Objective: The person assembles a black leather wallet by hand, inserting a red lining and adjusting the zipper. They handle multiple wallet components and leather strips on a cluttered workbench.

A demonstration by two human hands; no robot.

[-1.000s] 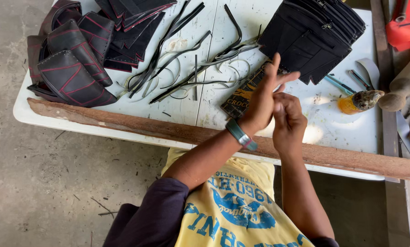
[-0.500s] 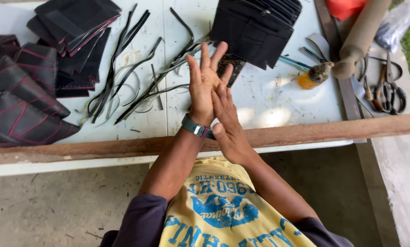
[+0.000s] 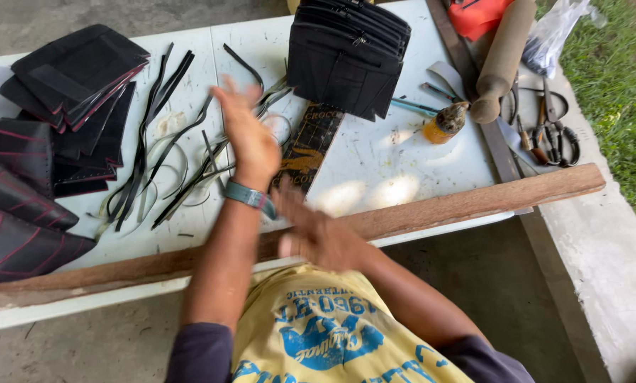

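The white worktop (image 3: 396, 163) fills most of the view, with a rough wooden plank (image 3: 445, 206) lying along its near edge. On the far left sit stacks of black leather panels with red stitching (image 3: 20, 213), and at the top middle a fanned pile of black wallets (image 3: 346, 53). Between them lies a loose tangle of thin black strips (image 3: 169, 152), long axes running mostly away from the person.

The thing nearest both hands is a dark flat rectangular piece with a gold animal emblem (image 3: 307, 152). Its long axis runs from the wallet pile down toward the plank, tilted slightly left at its near end. It lies just to the right of the left hand (image 3: 247, 138) and just beyond the right hand (image 3: 321, 237).

The left hand is raised above the worktop, fingers spread apart and holding nothing, a teal watch (image 3: 250, 195) on the wrist. The right hand is blurred over the plank; it seems empty and loosely open, though I cannot tell for sure. The left hand is the closer of the two to the dark piece.

Further right stand a wooden roller (image 3: 502, 57), a small amber bottle (image 3: 445, 122) lying tilted, and black scissors (image 3: 555, 131).
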